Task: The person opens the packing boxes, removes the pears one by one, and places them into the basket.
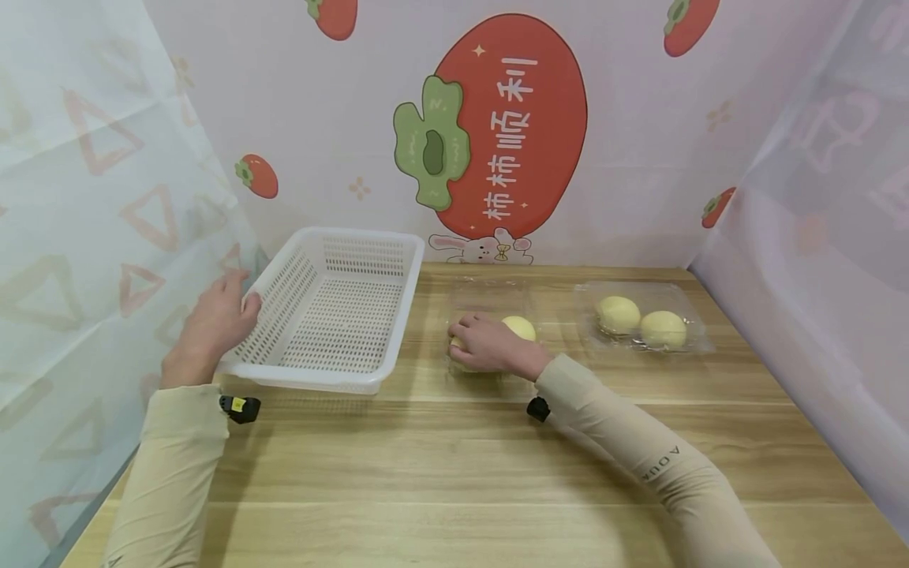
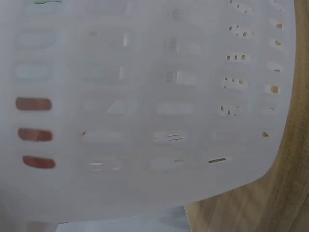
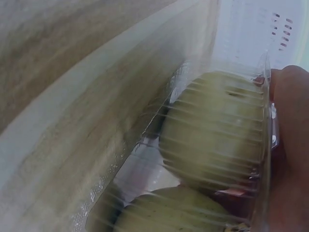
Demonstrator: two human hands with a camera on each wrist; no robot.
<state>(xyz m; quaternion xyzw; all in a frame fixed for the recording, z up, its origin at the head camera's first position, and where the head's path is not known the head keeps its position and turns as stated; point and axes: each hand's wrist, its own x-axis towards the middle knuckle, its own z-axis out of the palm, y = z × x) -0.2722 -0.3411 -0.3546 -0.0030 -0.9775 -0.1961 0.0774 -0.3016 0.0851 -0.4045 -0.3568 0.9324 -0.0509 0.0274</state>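
Observation:
A clear plastic clamshell box (image 1: 490,296) holds pale yellow, rounded fruits (image 1: 520,326), two of which show through its ribbed wall in the right wrist view. My right hand (image 1: 490,344) lies over the box's left part, fingers curled over its edge and largely covering one fruit (image 3: 212,130). At the left, a white perforated plastic basket (image 1: 334,323) has nothing in it. My left hand (image 1: 216,319) is at the basket's left side, fingers reaching forward along the outside and thumb at the rim. The basket's slotted wall (image 2: 140,121) fills most of the left wrist view, where that hand is hidden.
A second clear plastic box (image 1: 642,292) with two pale yellow fruits stands at the right of the wooden table (image 1: 454,473). Printed sheets with persimmon pictures (image 1: 511,126) form a wall behind, and more sheets (image 1: 817,237) enclose both sides.

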